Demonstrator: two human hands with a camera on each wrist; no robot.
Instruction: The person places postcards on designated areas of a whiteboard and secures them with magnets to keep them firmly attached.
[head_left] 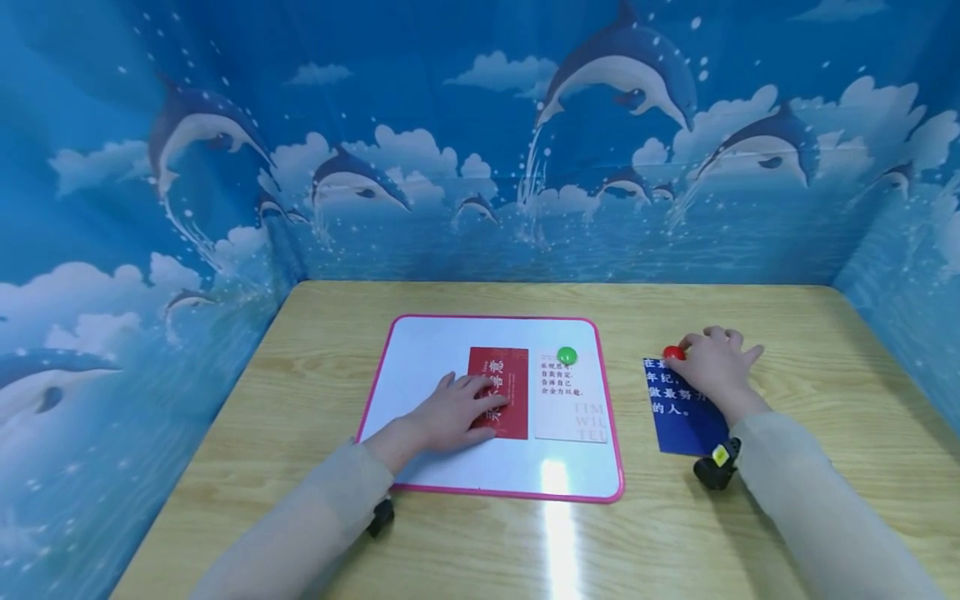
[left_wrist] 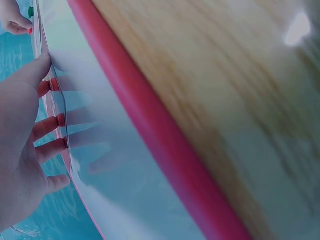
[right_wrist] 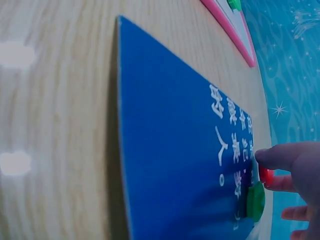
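My left hand (head_left: 453, 412) rests with spread fingers on a red card (head_left: 517, 396) with white characters, which lies on a pink-edged whiteboard (head_left: 427, 350). Beside it on the board is a white printed card (head_left: 555, 417), with a round green magnet (head_left: 567, 356) near its top. To the right of the board, my right hand (head_left: 716, 367) pinches a round red magnet (head_left: 673, 353) between thumb and finger, at the top edge of a blue card (head_left: 686, 433) with white characters. In the right wrist view, another green magnet (right_wrist: 256, 201) sits by that edge, under the hand.
The board and the blue card lie on a light wood-grain table (head_left: 322, 367). A blue dolphin-print backdrop (head_left: 450, 242) rises behind the table and along both sides. Light glares off the tabletop and the board's lower edge.
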